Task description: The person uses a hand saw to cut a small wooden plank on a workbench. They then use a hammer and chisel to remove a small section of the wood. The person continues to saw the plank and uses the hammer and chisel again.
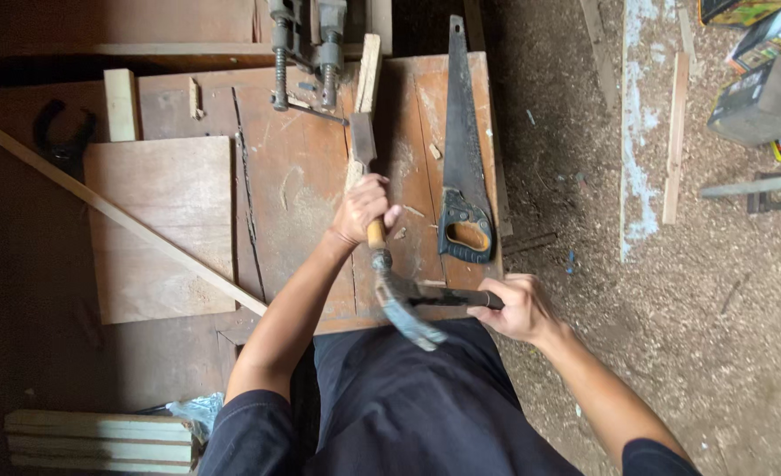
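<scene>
— What do we have in our fingers?

— Our left hand [361, 208] is wrapped tight around the wooden handle of a chisel [364, 159], whose blade points away from us along a narrow wood strip [368, 75] lying on the table [302, 176]. Our right hand [518, 307] is closed on the dark handle of a hammer [408, 308]; its head is blurred and sits just below the butt of the chisel handle, right at the table's near edge.

— How much room is there around them?

— To the right of the chisel, a handsaw [463, 167] lies lengthwise near the table's right edge, its handle towards us, close to our left hand but apart from it. Left of the chisel the tabletop is bare up to a long crack, then a flat wooden board [161, 229] with a thin slat [117, 216] crossing it diagonally. A metal clamp [307, 53] stands at the far edge, just beside the strip's far end. A small wood block [122, 104] and dark pliers [62, 141] lie far left.

— And beyond the right edge?

— Sawdust-covered floor [716, 308], open beside our right arm, with loose planks [672, 141] and boxes [765, 97] well apart.
</scene>
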